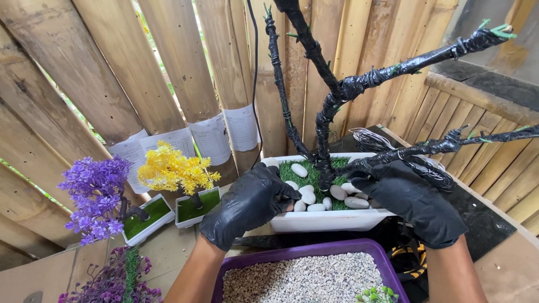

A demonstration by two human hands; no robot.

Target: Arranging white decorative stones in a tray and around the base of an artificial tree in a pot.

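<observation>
1. Black gloves cover both hands. The left hand (247,203) has its fingers curled down at the near left part of the white pot (328,220), touching the white stones (312,197) by the pot's edge. I cannot tell if it pinches 1 stone or just pushes them.
2. The right hand (412,201) lies flat and loose on the right side of the pot, holding nothing that I can see.
3. This looks like the step of laying stones around the tree. Placing another stone would call for a small, soft pinch and a free gap in the ring.
4. The pot sits in the middle, just behind the purple tray (306,253) of small gravel.
5. Inside the pot is fake green grass (310,171), with smooth stones in a curve around the black wrapped tree (325,120). Its bare branches have tiny green tips.
6. On the left stand a yellow tree (173,169) and a purple tree (95,193).
</observation>
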